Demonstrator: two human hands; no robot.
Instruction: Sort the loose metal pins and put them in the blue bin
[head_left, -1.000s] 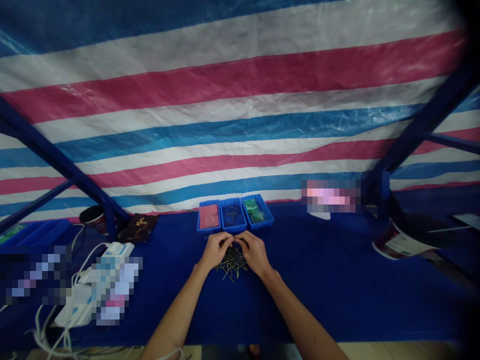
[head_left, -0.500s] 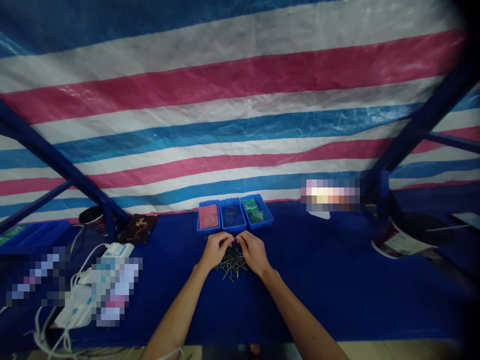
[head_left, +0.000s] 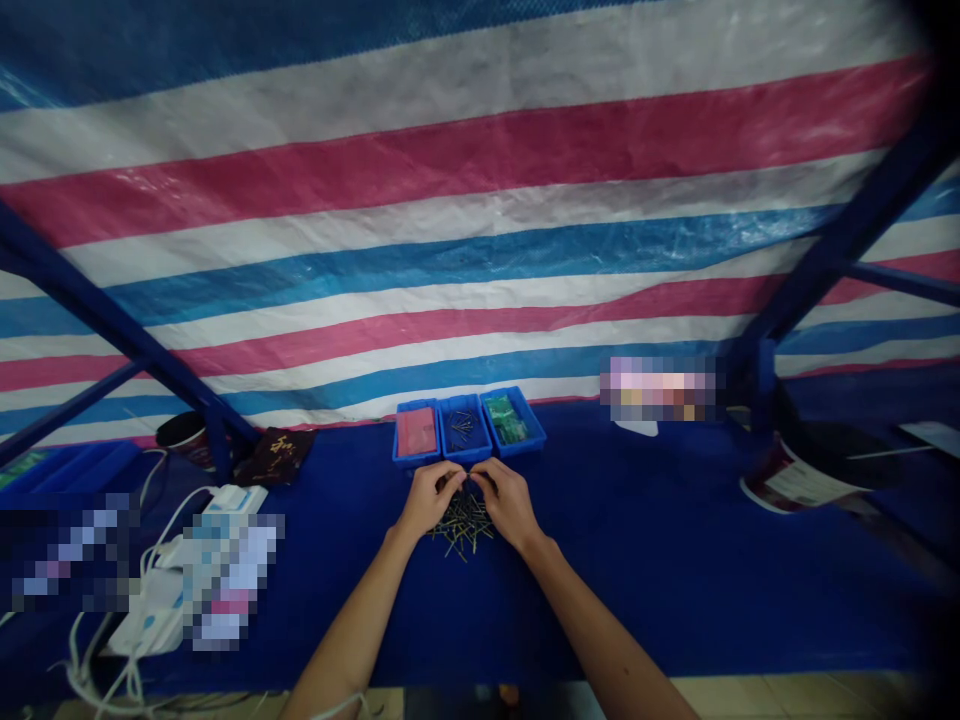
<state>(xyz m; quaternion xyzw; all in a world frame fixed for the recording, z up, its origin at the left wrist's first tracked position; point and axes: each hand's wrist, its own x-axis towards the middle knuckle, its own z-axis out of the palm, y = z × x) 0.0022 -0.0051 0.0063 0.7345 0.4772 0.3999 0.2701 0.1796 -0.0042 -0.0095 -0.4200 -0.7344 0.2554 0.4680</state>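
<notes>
Both hands hover low over a loose pile of thin dark metal pins point(head_left: 463, 530) on the blue cloth. My left hand point(head_left: 429, 500) and my right hand point(head_left: 505, 503) meet at the fingertips just above the pile's far end. The fingers are bunched, and whatever lies between them is hidden. Directly beyond stand three small blue bins. The left one point(head_left: 416, 433) holds a flat pink-red item, the middle one point(head_left: 463, 430) holds dark pins, and the right one point(head_left: 505, 420) holds green circuit boards.
A blue cloth table cover point(head_left: 322, 590) lies under everything, backed by a striped tarp point(head_left: 480, 220) and blue metal struts point(head_left: 112, 340). White devices with cables point(head_left: 225, 500) sit to the left, near a dark pouch point(head_left: 275, 456). A white-labelled bucket point(head_left: 802, 478) stands right.
My fingertips shift slightly above the pile, and the two hands stay close together. The pile looks much the same. The whole view drifts a little.
</notes>
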